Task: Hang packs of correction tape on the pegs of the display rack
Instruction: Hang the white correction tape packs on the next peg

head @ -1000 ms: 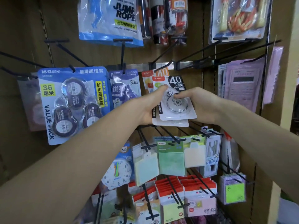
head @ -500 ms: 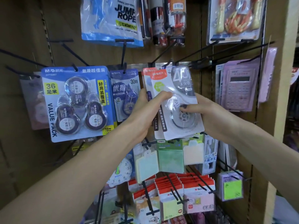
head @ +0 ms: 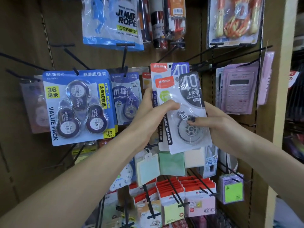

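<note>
Front correction tape pack [head: 185, 112], blister holding 1 geared dispenser, held tilted before a second pack [head: 164, 71], just right of the blue 3-dispenser value pack [head: 79, 106] hanging on its peg. Left hand [head: 153, 116]: fingers curled behind, thumb pressed on the front. Right hand [head: 218, 125]: fingers clasp the right edge, thumb on the blister.

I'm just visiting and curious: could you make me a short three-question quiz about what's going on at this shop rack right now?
1. True or false: the front correction tape pack already hangs free on a peg, untouched.
2. What number is printed large on its top right corner?
3. What hangs right of it? A) pink calculator B) clock C) jump rope

Key: 1. False: the left hand and right hand both hold it. 2. 40. 3. A.
</note>
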